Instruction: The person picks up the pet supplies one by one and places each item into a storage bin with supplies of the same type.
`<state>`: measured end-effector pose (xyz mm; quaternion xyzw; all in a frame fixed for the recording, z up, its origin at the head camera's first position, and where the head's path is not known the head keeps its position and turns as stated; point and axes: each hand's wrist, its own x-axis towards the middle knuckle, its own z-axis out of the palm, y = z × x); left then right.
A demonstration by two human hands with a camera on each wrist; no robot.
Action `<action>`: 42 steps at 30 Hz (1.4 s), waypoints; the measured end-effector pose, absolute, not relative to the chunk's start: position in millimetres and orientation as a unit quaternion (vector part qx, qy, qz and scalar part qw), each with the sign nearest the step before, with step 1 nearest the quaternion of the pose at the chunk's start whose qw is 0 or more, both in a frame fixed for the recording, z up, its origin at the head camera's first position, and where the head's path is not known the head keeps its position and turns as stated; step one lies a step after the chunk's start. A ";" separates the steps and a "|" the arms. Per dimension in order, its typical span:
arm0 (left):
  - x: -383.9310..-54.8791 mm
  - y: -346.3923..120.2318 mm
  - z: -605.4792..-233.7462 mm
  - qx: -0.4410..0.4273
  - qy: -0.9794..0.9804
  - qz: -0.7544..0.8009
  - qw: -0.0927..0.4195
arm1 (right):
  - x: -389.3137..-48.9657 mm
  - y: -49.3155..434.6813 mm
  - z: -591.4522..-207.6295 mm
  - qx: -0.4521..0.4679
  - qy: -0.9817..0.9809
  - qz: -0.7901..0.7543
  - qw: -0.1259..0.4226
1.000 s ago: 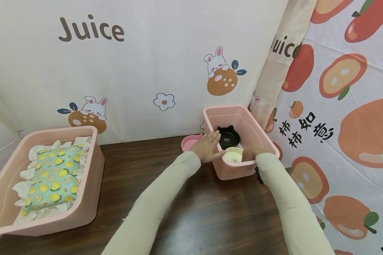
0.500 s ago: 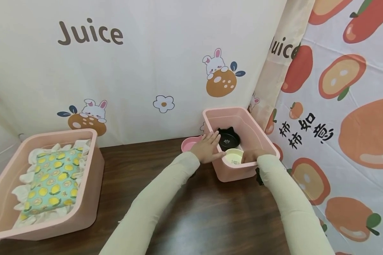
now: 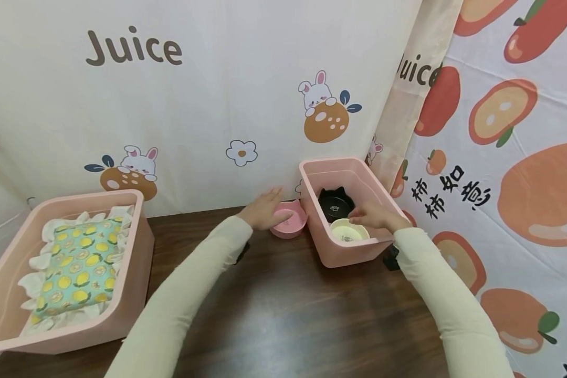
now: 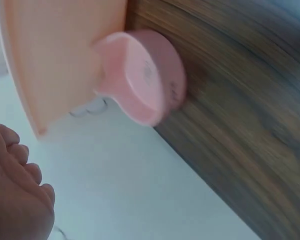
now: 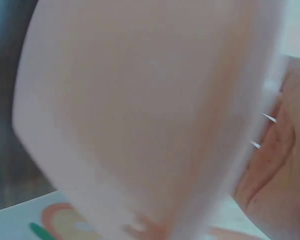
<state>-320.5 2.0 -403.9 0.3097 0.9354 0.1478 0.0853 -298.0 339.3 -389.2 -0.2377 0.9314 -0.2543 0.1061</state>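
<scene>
In the head view my left hand [image 3: 263, 210] reaches beside a pink cat-eared pet bowl [image 3: 290, 220] on the table, its fingers extended and its thumb over the bowl. The left wrist view has that pink bowl [image 4: 135, 80] apart from my left hand [image 4: 17, 192], up against the bin wall. My right hand [image 3: 374, 216] hovers with loosely bent fingers over a pale yellow pet bowl [image 3: 342, 231] inside the right-hand pink bin [image 3: 342, 254]. Behind the yellow bowl in that bin lies a black cat-eared bowl [image 3: 334, 202] with a paw print.
A larger pink bin [image 3: 142, 252] stands at the left, holding a lemon-print cushion [image 3: 75, 268] with white ruffles. Printed cloth [image 3: 208, 94] hangs behind the dark wooden table [image 3: 274, 315], and a fruit-print cloth [image 3: 477, 199] hangs along the right side.
My left hand has left the right-hand bin's rim and moved left to the pink bowl. My right hand has risen from inside the bin, off the yellow bowl.
</scene>
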 end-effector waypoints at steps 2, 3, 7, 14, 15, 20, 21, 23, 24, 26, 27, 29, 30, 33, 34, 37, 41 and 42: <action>-321.6 -15.0 -407.9 0.308 0.936 0.151 0.081 | -292.6 334.9 -382.9 -0.223 0.944 -0.215 0.110; -321.6 -23.2 -409.7 0.305 0.936 0.155 0.081 | -290.8 330.2 -380.1 -0.221 0.946 -0.218 0.092; -319.7 -52.9 -416.1 0.286 0.940 0.164 0.084 | -281.4 306.2 -366.8 -0.249 0.946 -0.210 -0.004; -313.1 -88.9 -427.1 0.260 0.947 0.165 0.089 | -269.5 242.9 -357.3 -0.301 0.940 -0.107 -0.122; -312.2 -92.3 -428.8 0.257 0.948 0.164 0.089 | -267.9 232.6 -359.1 -0.302 0.941 -0.097 -0.119; -308.5 -104.8 -435.6 0.253 0.950 0.162 0.083 | -271.4 188.2 -394.7 -0.313 0.941 -0.075 -0.109; -307.6 -106.6 -435.9 0.252 0.951 0.161 0.082 | -274.1 181.8 -406.2 -0.310 0.942 -0.075 -0.104; -306.2 -109.7 -436.6 0.249 0.952 0.156 0.082 | -280.4 172.8 -431.0 -0.300 0.946 -0.080 -0.088; -305.5 -111.0 -436.8 0.248 0.953 0.155 0.082 | -283.5 169.9 -443.4 -0.292 0.950 -0.085 -0.076; -304.1 -113.5 -437.1 0.246 0.953 0.154 0.084 | -288.6 167.2 -466.6 -0.271 0.956 -0.097 -0.057; -303.5 -114.6 -437.4 0.244 0.954 0.153 0.085 | -290.3 166.9 -476.4 -0.257 0.960 -0.104 -0.044; -302.3 -116.8 -438.1 0.243 0.954 0.153 0.084 | -292.7 167.4 -492.6 -0.242 0.963 -0.117 -0.031; -301.5 -117.9 -438.4 0.241 0.955 0.153 0.084 | -293.5 167.8 -498.9 -0.238 0.963 -0.123 -0.026; -300.1 -120.9 -439.5 0.235 0.956 0.154 0.086 | -294.5 169.7 -511.8 -0.232 0.964 -0.126 -0.028; -299.7 -121.7 -439.8 0.233 0.956 0.153 0.087 | -294.5 170.5 -514.7 -0.232 0.964 -0.123 -0.034; -299.4 -123.6 -441.0 0.230 0.957 0.153 0.087 | -294.3 172.1 -520.9 -0.231 0.965 -0.111 -0.052; -300.3 -126.2 -443.6 0.229 0.958 0.148 0.089 | -291.8 172.2 -526.0 -0.225 0.965 -0.111 -0.072; -300.4 -126.8 -443.6 0.228 0.958 0.148 0.091 | -290.9 172.0 -527.4 -0.222 0.966 -0.110 -0.076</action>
